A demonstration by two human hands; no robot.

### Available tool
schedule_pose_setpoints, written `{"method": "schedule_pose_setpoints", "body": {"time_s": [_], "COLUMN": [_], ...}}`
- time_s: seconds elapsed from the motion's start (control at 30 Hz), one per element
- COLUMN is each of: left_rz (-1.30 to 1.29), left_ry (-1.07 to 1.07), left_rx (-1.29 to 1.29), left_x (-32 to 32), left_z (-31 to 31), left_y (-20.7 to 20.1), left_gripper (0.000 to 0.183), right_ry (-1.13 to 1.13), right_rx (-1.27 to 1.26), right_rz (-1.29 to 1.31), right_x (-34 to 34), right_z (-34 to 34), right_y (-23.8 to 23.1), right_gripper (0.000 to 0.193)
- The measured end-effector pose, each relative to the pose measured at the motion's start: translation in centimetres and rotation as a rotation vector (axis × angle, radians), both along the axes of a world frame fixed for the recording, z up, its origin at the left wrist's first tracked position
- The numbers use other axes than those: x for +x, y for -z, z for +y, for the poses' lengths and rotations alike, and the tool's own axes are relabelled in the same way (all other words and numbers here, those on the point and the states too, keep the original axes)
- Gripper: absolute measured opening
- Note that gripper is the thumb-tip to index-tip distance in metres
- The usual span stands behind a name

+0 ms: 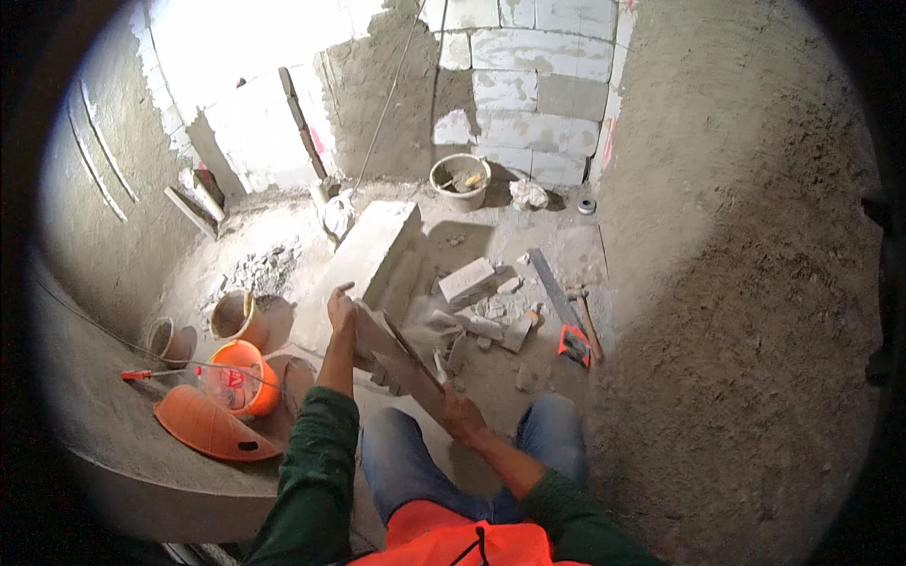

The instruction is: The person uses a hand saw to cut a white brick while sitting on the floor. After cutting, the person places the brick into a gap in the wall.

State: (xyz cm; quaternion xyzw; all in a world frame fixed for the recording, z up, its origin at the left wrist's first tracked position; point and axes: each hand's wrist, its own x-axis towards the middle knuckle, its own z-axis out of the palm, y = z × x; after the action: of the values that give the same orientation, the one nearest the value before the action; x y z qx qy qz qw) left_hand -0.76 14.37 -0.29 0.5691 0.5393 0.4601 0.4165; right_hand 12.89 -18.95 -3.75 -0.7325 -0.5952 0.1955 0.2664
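A long, flat grey slab (408, 363) with a dark edge slants in front of my knees. My left hand (343, 309) is closed on its far left end, fingers over the top. My right hand (461, 418) is closed round its near right end. A small whitish piece (440, 364) shows just beyond the right hand; I cannot make out what it is. Beyond the left hand lies a big pale block (376, 241). Chunks of broken block (483, 326) and a smaller rectangular block (467, 281) lie on the dusty floor past the slab.
Right of the rubble lie an orange-handled handsaw (573, 345) and a wooden-handled hammer (590, 328). On the left are an orange bucket (267, 400), an orange curved piece (203, 426) and a tan bucket (247, 325). A pale bucket (460, 200) stands by the block wall (571, 94).
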Motion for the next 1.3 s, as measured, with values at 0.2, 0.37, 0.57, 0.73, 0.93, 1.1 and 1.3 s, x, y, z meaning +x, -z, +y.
{"method": "schedule_pose_setpoints", "body": {"time_s": [0.2, 0.37, 0.57, 0.73, 0.93, 1.1, 1.3], "left_rz": [-0.129, -0.141, -0.063, -0.012, -0.037, -0.047, 0.147], "left_ry": [0.065, 0.077, 0.011, 0.009, -0.011, 0.023, -0.002], "left_rx": [0.049, 0.017, 0.008, 0.15, 0.066, 0.059, 0.007], "left_x": [-0.1, -0.1, 0.5, 0.4, 0.4, 0.1, 0.2], "left_z": [-0.1, -0.5, -1.5, -1.7, -0.8, -1.2, -1.8], "left_y": [0.4, 0.3, -1.4, -1.1, -0.8, -0.5, -2.0], "left_gripper": [0.049, 0.049, 0.049, 0.049, 0.048, 0.048, 0.048], "right_ry": [0.021, -0.004, 0.115, 0.125, 0.114, 0.077, 0.006], "right_rx": [0.455, 0.513, 0.068, 0.558, -0.03, 0.134, 0.146], "right_rz": [0.353, 0.008, 0.155, 0.359, 0.157, 0.127, 0.058], "right_x": [0.6, -0.3, 1.2, 1.5, 0.1, 1.0, 2.7], "right_z": [1.0, 1.2, 0.7, -0.1, -1.6, -2.0, -0.4], "right_y": [0.1, 2.5, 0.4, -0.5, 5.7, 5.9, -0.9], "right_gripper": [0.029, 0.045, 0.036, 0.036, 0.042, 0.036, 0.031]}}
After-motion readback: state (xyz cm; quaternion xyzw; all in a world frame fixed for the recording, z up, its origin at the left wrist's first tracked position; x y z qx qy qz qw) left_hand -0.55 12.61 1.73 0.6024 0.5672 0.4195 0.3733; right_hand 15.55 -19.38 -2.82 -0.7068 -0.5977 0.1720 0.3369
